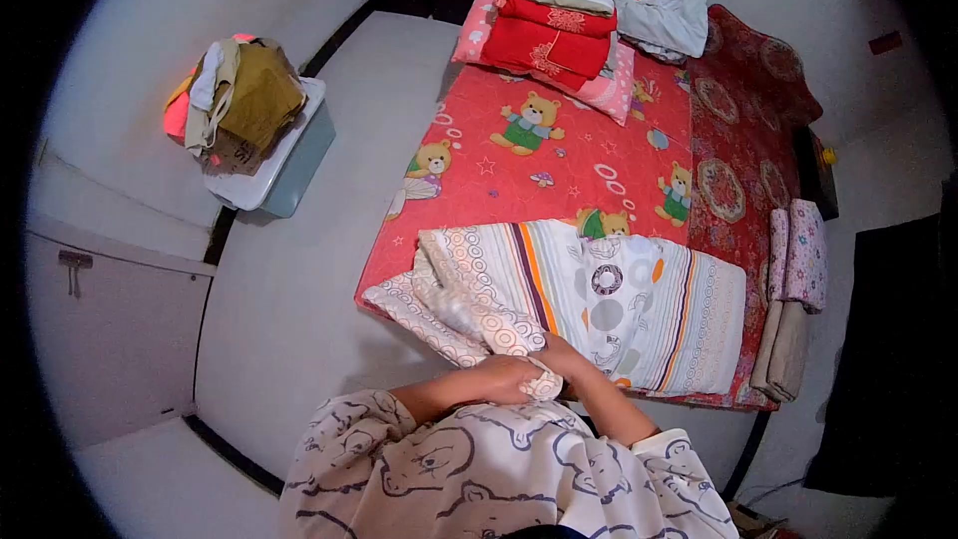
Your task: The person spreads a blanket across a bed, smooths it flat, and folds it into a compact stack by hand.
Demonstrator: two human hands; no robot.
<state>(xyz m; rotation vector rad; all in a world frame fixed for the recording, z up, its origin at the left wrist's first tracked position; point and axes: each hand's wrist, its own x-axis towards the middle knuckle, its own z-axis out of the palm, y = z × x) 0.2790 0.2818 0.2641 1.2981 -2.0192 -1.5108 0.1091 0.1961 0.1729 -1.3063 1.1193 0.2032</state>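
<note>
A white bedding cloth point(609, 309) with stripes, circles and orange and grey shapes lies spread over the near end of the bed. Its left part is folded and bunched, and a loose corner hangs toward my body. My left hand point(507, 379) is closed on this bunched edge, close to my waist. Just to its right, my right hand point(559, 354) is closed on the same cloth, the fingers partly hidden by the folds. Below the cloth shows a red mattress cover point(479, 165) printed with bears.
Folded red and striped bedding point(554, 35) is stacked on a pink pillow point(609, 90) at the bed's far end. A lidded storage box point(299, 165) topped with clothes point(254, 95) stands left. Folded cloths point(798, 260) lie along the right edge.
</note>
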